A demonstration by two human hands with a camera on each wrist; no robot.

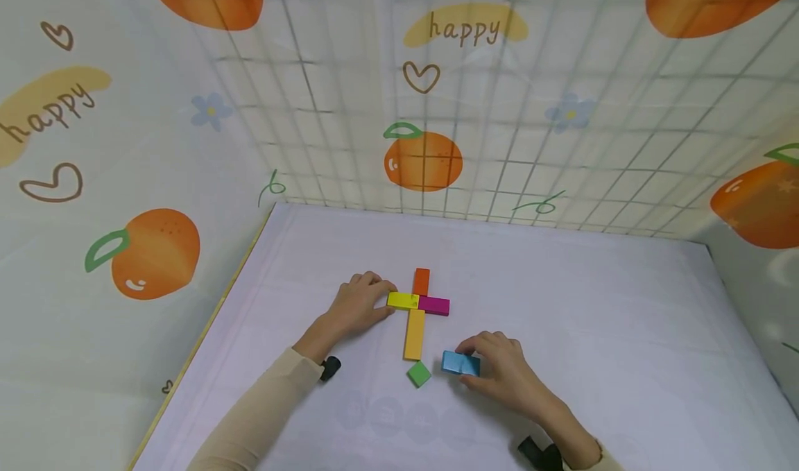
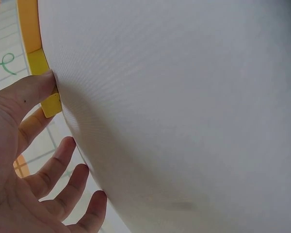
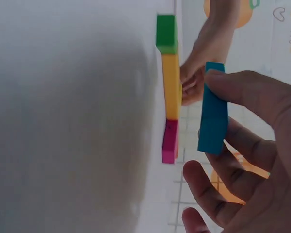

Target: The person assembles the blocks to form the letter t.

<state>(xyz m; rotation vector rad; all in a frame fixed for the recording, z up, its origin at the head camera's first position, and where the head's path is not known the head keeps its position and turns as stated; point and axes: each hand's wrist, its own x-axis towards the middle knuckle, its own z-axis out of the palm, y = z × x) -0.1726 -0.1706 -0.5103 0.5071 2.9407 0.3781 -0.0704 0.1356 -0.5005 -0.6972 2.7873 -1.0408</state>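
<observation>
From the head view, the right hand pinches a flat blue rectangular block beside a small green cube on the white worktop. The right wrist view shows it lifted clear. The left hand, its grip spread, touches the short yellow block.

Blue block, green cube, orange-print walls.

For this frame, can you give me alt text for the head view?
On a white table, the left hand touches a yellow block in a cross of blocks with red, magenta and orange. The right hand holds a blue block beside a green block.
</observation>
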